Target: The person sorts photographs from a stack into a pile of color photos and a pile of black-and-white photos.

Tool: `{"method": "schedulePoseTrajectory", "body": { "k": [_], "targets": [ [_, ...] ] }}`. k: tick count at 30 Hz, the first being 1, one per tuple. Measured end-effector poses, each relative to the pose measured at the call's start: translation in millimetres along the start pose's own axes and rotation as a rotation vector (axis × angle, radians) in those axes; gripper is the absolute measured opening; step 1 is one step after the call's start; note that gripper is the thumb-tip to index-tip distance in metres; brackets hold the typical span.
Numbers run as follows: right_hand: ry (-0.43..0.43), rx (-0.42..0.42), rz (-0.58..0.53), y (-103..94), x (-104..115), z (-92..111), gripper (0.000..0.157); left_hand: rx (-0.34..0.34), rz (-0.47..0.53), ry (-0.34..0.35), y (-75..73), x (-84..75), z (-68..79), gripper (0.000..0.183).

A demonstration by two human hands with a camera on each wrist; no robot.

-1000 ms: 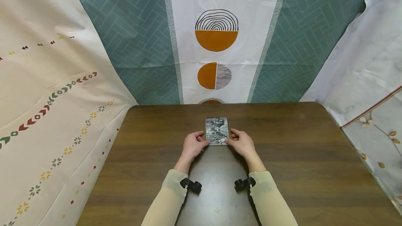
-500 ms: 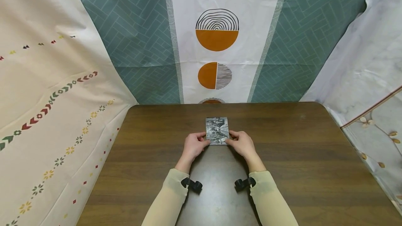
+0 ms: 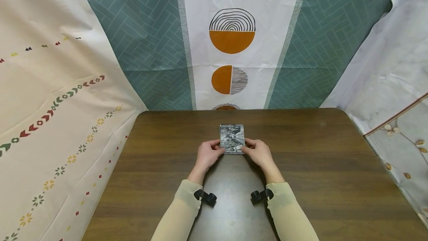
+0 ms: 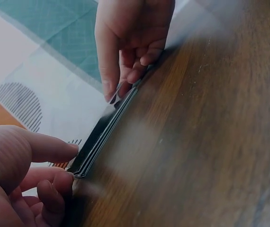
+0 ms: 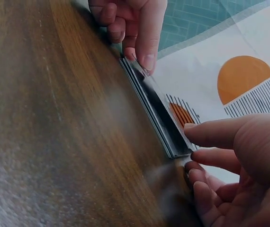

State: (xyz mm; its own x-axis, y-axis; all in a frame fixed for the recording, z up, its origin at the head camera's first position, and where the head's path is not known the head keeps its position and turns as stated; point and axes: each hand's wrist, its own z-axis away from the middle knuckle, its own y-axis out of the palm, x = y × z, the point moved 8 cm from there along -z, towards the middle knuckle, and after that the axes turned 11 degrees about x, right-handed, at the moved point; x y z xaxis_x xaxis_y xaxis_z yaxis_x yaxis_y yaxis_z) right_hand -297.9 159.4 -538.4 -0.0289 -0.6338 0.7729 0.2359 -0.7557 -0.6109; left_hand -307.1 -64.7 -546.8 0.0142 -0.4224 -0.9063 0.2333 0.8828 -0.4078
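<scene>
A small stack of thin black-and-white picture cards (image 3: 232,138) lies at the middle of the table, toward its far side. Several layered edges show along its near side in both wrist views; I cannot tell whether they are separate cards or one folded sheet. My left hand (image 3: 207,156) pinches the near left corner, thumb on top and index finger along the side. At the near right corner, my right hand (image 3: 260,154) pinches the stack in the same way. The other fingers of both hands are curled beneath, near the tabletop.
The brown wooden table (image 3: 160,181) has a patch of glare between the forearms. A teal and white patterned cloth (image 3: 160,47) hangs behind its far edge. Pale printed cloths hang at left and right. Black straps with small cameras (image 3: 205,198) sit on both wrists.
The index fingers have drawn in from slightly apart to the sides of the stack. The stack has hardly moved; the whole view has shifted a little.
</scene>
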Motion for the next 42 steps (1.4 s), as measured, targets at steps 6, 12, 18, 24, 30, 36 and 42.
{"method": "schedulePoseTrajectory", "body": {
  "k": [6,12,18,24,30,36,42],
  "targets": [
    [-0.012,-0.020,-0.076,-0.8,1,1,0.052,-0.037,0.041,0.006,-0.5,-0.8,0.7,0.041],
    [-0.015,-0.055,-0.132,-2.0,3,2,0.050,-0.063,0.124,-0.004,-0.3,1.1,1.3,0.036],
    [0.000,-0.057,-0.067,-0.2,1,0,0.051,-0.092,0.007,0.001,-3.3,-0.4,1.1,0.040],
    [-0.027,-0.038,0.016,2.7,5,0,0.048,-0.050,-0.096,0.005,-0.9,-1.8,0.5,0.040],
    [-0.023,-0.043,0.003,2.7,4,1,0.047,-0.052,-0.089,0.006,0.2,-3.0,1.1,0.039],
    [-0.013,-0.092,-0.066,-0.8,5,3,0.047,-0.100,-0.011,0.003,-0.9,-3.4,3.2,0.037],
    [-0.023,-0.138,-0.133,-5.7,14,5,0.048,-0.114,0.129,0.001,-1.7,-3.5,4.2,0.037]
  ]
}}
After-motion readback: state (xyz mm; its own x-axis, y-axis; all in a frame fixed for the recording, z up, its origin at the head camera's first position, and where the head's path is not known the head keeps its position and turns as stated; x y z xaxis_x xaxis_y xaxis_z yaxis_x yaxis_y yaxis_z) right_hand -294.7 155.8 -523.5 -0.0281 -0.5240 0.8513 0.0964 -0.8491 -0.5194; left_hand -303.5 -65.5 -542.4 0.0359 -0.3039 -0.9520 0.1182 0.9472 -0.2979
